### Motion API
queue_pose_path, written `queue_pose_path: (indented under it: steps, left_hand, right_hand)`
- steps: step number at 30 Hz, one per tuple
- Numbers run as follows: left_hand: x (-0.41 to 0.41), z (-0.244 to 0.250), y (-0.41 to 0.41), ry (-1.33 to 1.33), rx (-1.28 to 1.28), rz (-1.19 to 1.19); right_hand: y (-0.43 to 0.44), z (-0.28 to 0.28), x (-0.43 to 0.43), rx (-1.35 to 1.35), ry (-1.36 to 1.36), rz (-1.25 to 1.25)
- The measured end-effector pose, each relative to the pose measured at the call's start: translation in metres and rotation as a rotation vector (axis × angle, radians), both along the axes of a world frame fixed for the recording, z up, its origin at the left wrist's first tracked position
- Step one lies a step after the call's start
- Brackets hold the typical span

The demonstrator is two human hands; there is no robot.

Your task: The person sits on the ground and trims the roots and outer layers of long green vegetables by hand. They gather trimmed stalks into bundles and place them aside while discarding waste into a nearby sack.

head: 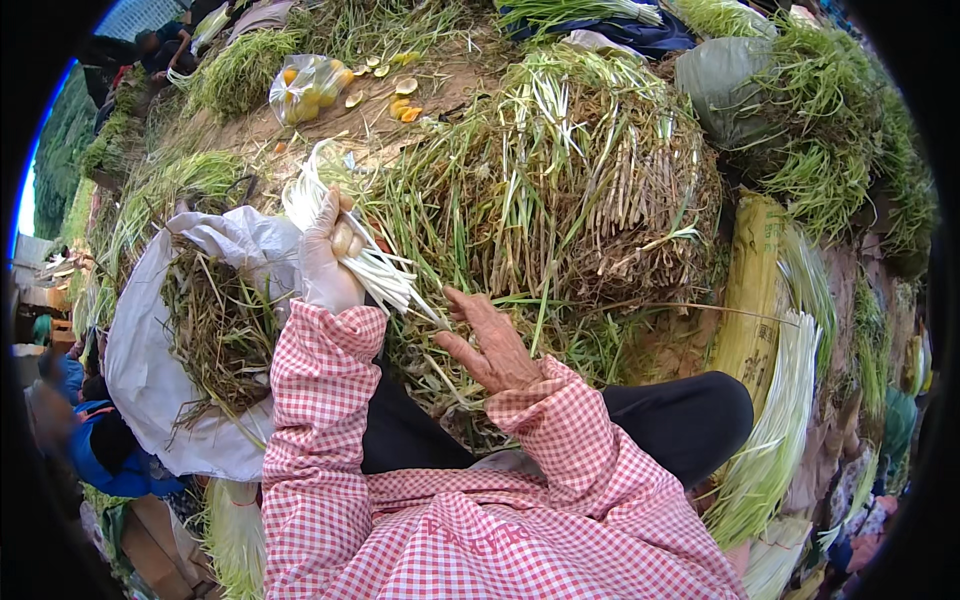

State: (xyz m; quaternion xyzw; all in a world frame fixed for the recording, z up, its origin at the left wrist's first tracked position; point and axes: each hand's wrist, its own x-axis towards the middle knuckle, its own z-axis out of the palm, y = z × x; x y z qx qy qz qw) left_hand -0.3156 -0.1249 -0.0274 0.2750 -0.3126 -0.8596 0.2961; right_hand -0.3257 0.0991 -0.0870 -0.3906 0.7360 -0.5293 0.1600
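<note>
My left hand [334, 251], in a thin translucent glove, is closed around a bunch of slender white vegetable stalks [379, 276]. The stalks' ends point down to the right. Close to those ends is my right hand [487, 341], bare, its fingers spread and nothing gripped in it; whether a fingertip touches the lowest stalk I cannot tell. Beyond both hands lies a large heap of unpeeled stalks with brown roots and green leaves [600, 187]. Loose green leaves and trimmings [442, 375] cover the ground below my hands.
At left, a white sack [142, 337] holds brown plant waste. A clear plastic bag of orange fruit [307, 90] lies beyond, near peels [406, 86]. At right are a yellow printed sack [750, 285] and a long bundle of pale stalks [780, 427]. Several people sit farther off at left.
</note>
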Motion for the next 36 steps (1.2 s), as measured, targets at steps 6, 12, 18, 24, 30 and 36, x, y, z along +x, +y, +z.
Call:
queue_pose_path:
  steps: [6,12,18,24,30,36]
  left_hand:
    - [0.003,-0.013,0.021,0.033,0.014,-0.139]
    - [0.003,-0.008,0.047,-0.305,-0.141,-0.258]
    - [-0.009,-0.021,0.049,-0.122,-0.08,-0.294]
    - [-0.008,-0.013,0.057,-0.26,-0.032,-0.326]
    - [-0.005,-0.014,0.067,-0.295,-0.022,-0.352]
    - [-0.014,-0.022,0.072,-0.332,-0.096,-0.335]
  right_hand:
    - [-0.008,0.001,0.006,-0.014,-0.266,-0.076]
    - [-0.018,0.001,-0.031,-0.05,-0.365,-0.122]
    - [-0.027,-0.071,-0.105,0.506,-0.123,-0.412]
    - [-0.048,-0.068,-0.129,0.794,-0.198,-0.356]
    - [-0.058,-0.059,-0.131,0.845,-0.185,-0.332]
    - [-0.027,-0.071,-0.122,0.441,-0.2,-0.396]
